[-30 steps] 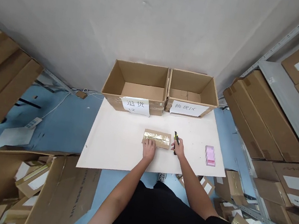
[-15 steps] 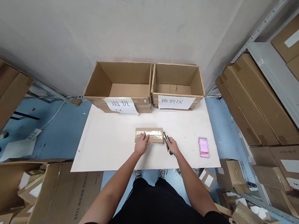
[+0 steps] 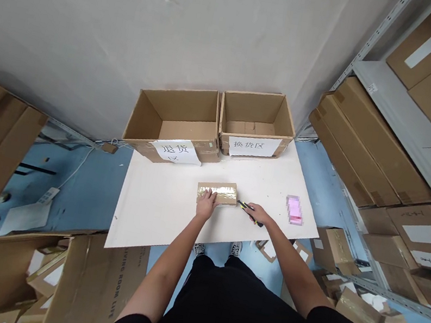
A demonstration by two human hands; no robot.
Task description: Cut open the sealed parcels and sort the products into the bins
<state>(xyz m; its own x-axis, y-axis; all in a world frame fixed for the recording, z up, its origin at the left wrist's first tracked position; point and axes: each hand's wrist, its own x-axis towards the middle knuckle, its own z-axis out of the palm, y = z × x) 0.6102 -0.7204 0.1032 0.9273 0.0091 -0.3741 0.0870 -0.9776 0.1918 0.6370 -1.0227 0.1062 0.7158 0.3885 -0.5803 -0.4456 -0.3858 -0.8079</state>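
A small flat cardboard parcel [image 3: 221,192] sealed with shiny tape lies in the middle of the white table [image 3: 158,207]. My left hand [image 3: 206,204] rests on its near left corner, fingers curled over the edge and pressing it down. My right hand [image 3: 261,214] is closed round a yellow and black utility knife [image 3: 248,209]. The knife lies nearly level, its tip pointing left at the parcel's right end, close to it or just touching.
Two open cardboard boxes with paper labels, one on the left [image 3: 175,121] and one on the right [image 3: 255,123], stand at the table's far edge against the wall. A pink object [image 3: 294,210] lies on the table's right side. Stacked cartons fill the shelves at right [image 3: 369,154] and the floor at left [image 3: 15,271].
The knife has swung from upright beside the parcel to nearly level, and my right hand has shifted right. The left hand stays on the parcel. The camera view moved slightly.
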